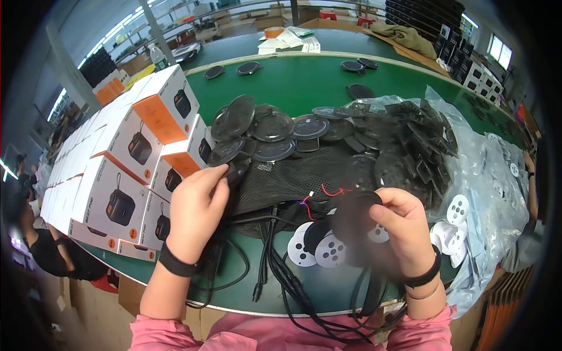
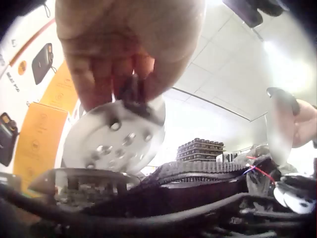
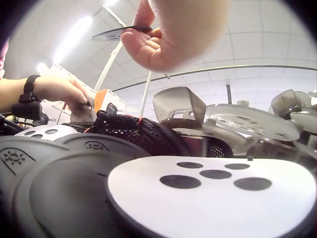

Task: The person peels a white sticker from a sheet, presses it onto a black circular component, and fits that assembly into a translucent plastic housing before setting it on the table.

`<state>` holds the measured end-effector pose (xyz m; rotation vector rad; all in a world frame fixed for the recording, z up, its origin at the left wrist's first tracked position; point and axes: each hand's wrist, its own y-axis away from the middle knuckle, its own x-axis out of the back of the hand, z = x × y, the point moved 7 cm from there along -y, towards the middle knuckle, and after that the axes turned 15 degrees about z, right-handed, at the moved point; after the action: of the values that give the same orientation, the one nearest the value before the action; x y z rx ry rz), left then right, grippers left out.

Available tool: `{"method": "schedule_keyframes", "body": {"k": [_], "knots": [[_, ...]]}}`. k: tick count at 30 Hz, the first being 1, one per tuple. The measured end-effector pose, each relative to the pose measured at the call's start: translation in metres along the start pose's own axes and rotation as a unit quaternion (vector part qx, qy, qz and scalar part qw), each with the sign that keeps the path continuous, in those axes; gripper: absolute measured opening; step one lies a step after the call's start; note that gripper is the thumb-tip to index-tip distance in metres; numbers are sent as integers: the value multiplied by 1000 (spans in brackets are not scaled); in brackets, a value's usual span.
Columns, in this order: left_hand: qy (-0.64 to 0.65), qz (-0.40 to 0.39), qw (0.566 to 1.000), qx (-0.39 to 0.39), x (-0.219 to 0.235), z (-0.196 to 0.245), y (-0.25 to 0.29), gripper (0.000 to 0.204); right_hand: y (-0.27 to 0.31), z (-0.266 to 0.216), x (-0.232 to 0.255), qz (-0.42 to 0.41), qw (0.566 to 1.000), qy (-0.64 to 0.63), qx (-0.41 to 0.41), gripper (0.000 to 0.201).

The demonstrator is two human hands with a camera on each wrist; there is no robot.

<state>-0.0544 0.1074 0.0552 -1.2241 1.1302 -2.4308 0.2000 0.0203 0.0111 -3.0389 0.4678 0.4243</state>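
Note:
My left hand (image 1: 199, 205) pinches a translucent plastic disc with small holes (image 2: 119, 144) by its dark tab, at the left end of a row of smoky round plastic parts (image 1: 273, 126). On the right, my right hand (image 1: 407, 225) holds a thin round pad (image 3: 111, 34) by its edge, thumb against fingers. In the head view this pad is a dark blur. Below it lie loose round pads, some white with black dots (image 1: 331, 250), others plain black. Between the hands spreads black mesh fabric (image 1: 287, 175) with thin red wires (image 1: 331, 192).
White and orange speaker boxes (image 1: 123, 199) are stacked at the left. A heap of smoky plastic parts (image 1: 404, 140) lies on a clear plastic bag (image 1: 489, 175) at the right. Black cables (image 1: 293, 284) hang over the front edge. Several discs lie on the green table (image 1: 293, 79) behind.

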Motion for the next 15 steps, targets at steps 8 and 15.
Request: {"method": "schedule_keyframes", "body": {"k": [8,15], "knots": [[339,58,884,316,34,-16,11,23,1,0,-5,-28,998,-53,-24,15],[526,-96,737,413,-14,8,17,27,10,-19,-17,-80,986,-110,-99,17]]}}
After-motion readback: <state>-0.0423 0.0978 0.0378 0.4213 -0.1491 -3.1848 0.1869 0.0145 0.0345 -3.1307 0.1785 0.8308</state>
